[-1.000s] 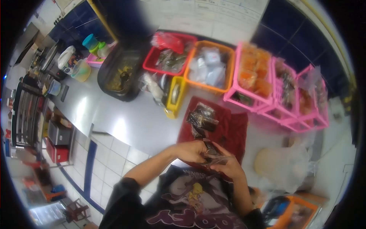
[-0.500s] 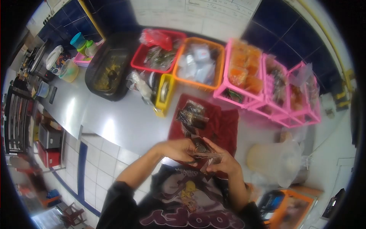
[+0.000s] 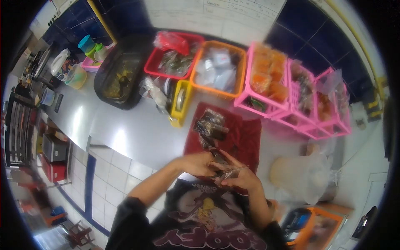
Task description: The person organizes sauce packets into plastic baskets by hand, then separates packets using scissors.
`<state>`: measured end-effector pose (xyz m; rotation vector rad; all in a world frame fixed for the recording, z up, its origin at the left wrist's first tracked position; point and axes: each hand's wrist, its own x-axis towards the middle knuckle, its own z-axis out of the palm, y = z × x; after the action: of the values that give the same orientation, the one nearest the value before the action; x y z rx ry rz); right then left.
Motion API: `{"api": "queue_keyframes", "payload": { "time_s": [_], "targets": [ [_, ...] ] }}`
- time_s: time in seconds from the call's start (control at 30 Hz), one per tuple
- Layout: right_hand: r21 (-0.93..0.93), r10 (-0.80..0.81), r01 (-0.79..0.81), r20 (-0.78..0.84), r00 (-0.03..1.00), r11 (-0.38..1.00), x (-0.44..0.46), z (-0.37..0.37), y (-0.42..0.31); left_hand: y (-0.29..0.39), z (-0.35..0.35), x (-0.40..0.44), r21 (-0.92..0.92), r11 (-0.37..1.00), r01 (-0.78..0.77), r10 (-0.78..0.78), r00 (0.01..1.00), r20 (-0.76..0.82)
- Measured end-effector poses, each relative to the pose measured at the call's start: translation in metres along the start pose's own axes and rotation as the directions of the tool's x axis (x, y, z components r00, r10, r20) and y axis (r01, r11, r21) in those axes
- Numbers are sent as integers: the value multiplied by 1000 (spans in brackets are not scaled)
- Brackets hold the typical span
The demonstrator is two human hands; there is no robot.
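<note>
Close to my chest, both hands grip a small clear plastic bag with dark contents (image 3: 219, 158). My left hand (image 3: 197, 163) closes on its left side with the fingers bent. From the right, my right hand (image 3: 241, 178) pinches the bag, and a thin strip of film sticks out past its fingers. The fingers partly cover the bag, so its contents are unclear. Just beyond my hands, several filled plastic packets (image 3: 213, 125) lie on a dark red cloth (image 3: 246, 139). A yellow tape dispenser (image 3: 179, 104) stands left of the cloth.
Along the back stand a black tub (image 3: 102, 85), a red basket (image 3: 151, 71), an orange basket (image 3: 217, 92) of white packs and pink baskets (image 3: 266, 109) holding bagged food. A large translucent container (image 3: 300, 177) is at right. The steel table (image 3: 125, 133) ends at left above floor tiles.
My right hand has turned slightly, with its fingers closer to my left hand. The plastic film between them now sticks out to the right. The packets on the cloth stay put.
</note>
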<state>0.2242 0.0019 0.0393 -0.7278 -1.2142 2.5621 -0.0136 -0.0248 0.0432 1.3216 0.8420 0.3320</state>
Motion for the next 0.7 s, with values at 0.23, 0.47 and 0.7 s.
{"api": "queue_keyframes", "payload": {
  "time_s": [0.23,0.47,0.7],
  "targets": [
    [-229,16,-37,-92,996,973,2,-6,7,-29,9,9,27,967,-255,256,964,-70],
    [-438,-148,-182,-618,772,881,-21,-87,48,-79,19,-12,600,678,426,-95,859,-503],
    [-824,-457,-221,-489,743,522,6,-50,31,-83,38,-1,845,365,391,-167,920,-354]
  ]
}}
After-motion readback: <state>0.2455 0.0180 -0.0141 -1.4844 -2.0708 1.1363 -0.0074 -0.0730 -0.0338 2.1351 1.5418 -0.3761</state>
